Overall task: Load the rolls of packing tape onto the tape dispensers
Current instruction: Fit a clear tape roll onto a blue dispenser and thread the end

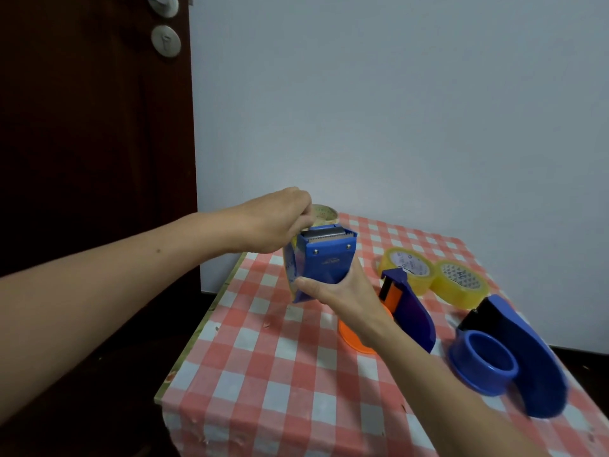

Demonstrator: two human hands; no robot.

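Print on the tape rolls (406,266) and dispenser (329,262) is unreadable.

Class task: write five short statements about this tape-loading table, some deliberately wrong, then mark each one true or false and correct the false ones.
1. The right hand holds a blue tape dispenser up off the table. True.
2. The two yellow tape rolls are already loaded on dispensers. False: both lie loose on the tablecloth.
3. Two more dispensers lie on the cloth. True.
4. The tablecloth has green stripes. False: it has red and white checks.
5. The left hand rests flat on the table. False: it is raised, with its fingers curled at the top of the held dispenser, by the blade.
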